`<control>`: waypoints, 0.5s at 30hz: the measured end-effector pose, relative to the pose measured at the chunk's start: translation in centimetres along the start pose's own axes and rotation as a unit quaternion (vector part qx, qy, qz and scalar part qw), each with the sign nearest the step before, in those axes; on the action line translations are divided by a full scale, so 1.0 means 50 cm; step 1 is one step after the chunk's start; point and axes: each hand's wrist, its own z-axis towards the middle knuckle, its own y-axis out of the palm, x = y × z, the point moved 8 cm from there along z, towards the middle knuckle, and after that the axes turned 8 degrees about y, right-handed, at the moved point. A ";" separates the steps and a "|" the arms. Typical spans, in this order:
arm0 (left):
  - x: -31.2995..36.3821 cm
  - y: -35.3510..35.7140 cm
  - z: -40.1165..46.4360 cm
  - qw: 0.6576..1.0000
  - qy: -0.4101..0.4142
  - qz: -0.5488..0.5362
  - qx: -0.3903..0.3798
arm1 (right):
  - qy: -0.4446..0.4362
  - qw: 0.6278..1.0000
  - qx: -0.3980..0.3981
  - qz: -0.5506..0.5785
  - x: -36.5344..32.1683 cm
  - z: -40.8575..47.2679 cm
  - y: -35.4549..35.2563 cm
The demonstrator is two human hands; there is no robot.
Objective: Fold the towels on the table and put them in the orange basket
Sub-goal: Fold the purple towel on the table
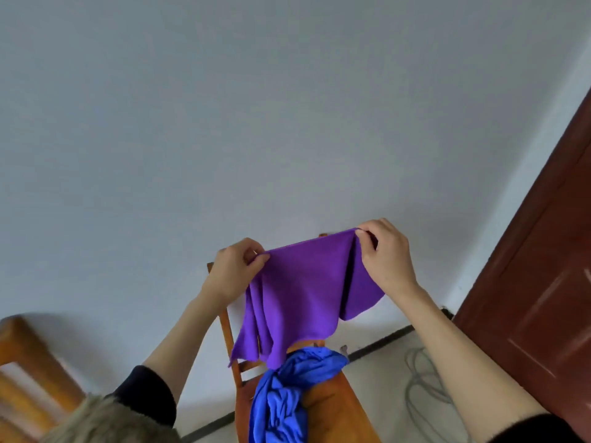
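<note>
A purple towel hangs in the air in front of the white wall. My left hand pinches its upper left corner. My right hand pinches the upper right corner, and the top edge stretches between both hands. The cloth drapes down in folds. Below it, a crumpled blue towel lies on a wooden chair. The orange basket and the table are out of view.
A dark red door stands at the right. Another piece of wooden furniture is at the lower left. A grey cable lies on the floor beside the chair. Something pale and furry fills the bottom left edge.
</note>
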 end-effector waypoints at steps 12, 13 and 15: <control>0.068 -0.293 -0.185 0.987 -0.044 0.143 0.066 | -0.007 0.973 -0.220 0.067 -0.185 -0.116 0.127; 0.058 -0.323 -0.212 0.983 -0.058 0.158 0.072 | -0.021 0.968 -0.241 0.074 -0.216 -0.132 0.141; 0.029 -0.381 -0.274 0.973 -0.089 0.195 0.081 | -0.047 0.958 -0.268 0.096 -0.287 -0.162 0.169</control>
